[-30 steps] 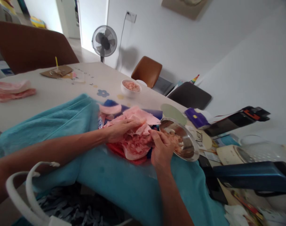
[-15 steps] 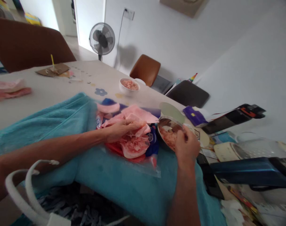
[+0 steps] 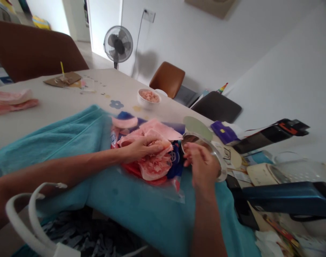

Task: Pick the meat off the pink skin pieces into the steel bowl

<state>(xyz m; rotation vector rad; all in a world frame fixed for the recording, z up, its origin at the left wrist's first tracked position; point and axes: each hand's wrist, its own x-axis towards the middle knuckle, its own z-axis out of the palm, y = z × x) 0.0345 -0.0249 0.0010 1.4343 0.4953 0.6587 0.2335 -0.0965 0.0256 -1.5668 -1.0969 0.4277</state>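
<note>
A partly peeled, pink-fleshed fruit, which looks like a pomelo (image 3: 154,167), rests on a red and blue plastic bag (image 3: 176,153) over my lap. My left hand (image 3: 141,148) lies across it from the left, with its fingers and thumb closed on the pink flesh and membrane. To the right a round metal bowl (image 3: 222,170) stands beside the bag. My right hand (image 3: 202,162) is over the bowl's near side with its fingers curled together. What they hold, if anything, is hidden. My hand covers most of the bowl's inside.
A teal towel (image 3: 79,139) covers my lap. On the table (image 3: 98,96) stand a white bowl of pink pulp (image 3: 149,97) and, far left, pieces of pink peel (image 3: 14,100). A blue bottle (image 3: 283,198), a black phone (image 3: 239,203) and a purple pack (image 3: 224,132) crowd the right.
My right hand has moved left and turned, from the bowl's right rim to over its near side. The pulp that showed inside is now hidden. My left hand keeps its hold on the pomelo.
</note>
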